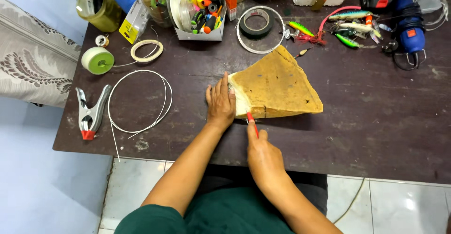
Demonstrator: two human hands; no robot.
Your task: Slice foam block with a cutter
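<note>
- Your left hand [221,103] lay flat, fingers together, on the tan foam wedge [277,87].
- Your right hand [264,158] gripped a red-handled knife [252,123] at its near edge.
- A white cardboard box [199,34] of coloured spools stood far left on the desk [376,121], with a yellow-labelled package [131,23] beside it.

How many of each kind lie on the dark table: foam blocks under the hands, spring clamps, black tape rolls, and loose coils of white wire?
Foam block, pressed by the left hand, cut with a red knife in the right hand: 1
Spring clamp: 1
Black tape roll: 1
White wire coil: 1
Total: 4
</note>
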